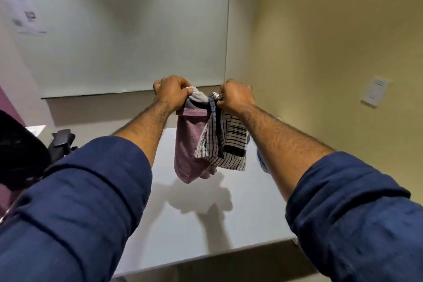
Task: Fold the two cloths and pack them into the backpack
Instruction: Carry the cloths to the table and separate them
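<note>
**Holding two unfolded cloths up over a worktop**

Two bare hands are raised close together, above the middle of a white worktop (240, 224). The left grip (170, 92) has its fingers curled tight round the top edge of a pink cloth (186, 144) with a grey band. The right grip (235, 96), just beside it, pinches the bunched top of a striped cloth (225, 146), white with dark lines. Both cloths hang loose in the air. The striped one overlaps the right side of the pink one, and neither touches the worktop below.

Judging from this, the task is near its start. Neither cloth shows a neat fold, and both hang creased and bunched. What seems left is to separate them, fold each one, and pack both away.

A dark rounded shape (20, 151) at the near left edge may be the backpack. It is too cut off by the frame to be sure, or to tell whether it is open. A whiteboard (128, 30) fills the far wall.
</note>
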Demonstrator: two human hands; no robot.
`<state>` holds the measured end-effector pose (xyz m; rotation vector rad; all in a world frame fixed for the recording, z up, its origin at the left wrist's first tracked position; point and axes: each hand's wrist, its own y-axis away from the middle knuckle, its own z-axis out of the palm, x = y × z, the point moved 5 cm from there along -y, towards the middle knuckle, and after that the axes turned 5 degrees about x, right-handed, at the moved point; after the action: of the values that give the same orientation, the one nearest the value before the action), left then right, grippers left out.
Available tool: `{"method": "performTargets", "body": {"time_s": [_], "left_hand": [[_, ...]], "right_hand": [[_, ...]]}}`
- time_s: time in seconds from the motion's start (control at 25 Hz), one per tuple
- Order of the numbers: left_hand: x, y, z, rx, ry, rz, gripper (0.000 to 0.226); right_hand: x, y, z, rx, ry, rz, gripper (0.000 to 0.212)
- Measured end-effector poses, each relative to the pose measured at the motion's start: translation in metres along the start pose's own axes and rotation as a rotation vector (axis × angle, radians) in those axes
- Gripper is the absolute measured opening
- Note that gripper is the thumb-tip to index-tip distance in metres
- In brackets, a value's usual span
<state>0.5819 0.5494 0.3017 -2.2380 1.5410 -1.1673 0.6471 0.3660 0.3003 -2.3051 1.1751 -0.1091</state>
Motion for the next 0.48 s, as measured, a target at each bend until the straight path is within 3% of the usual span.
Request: {"method": "performTargets", "body": {"time_s": [0.48], "left_hand": [[-0.164,-0.15,0.087,0.044,-0.076,-0.101,0.019]], "right_hand": [[-0.035,-0.185,0.168,-0.062,-0.052,-0.109,0.017]]}}
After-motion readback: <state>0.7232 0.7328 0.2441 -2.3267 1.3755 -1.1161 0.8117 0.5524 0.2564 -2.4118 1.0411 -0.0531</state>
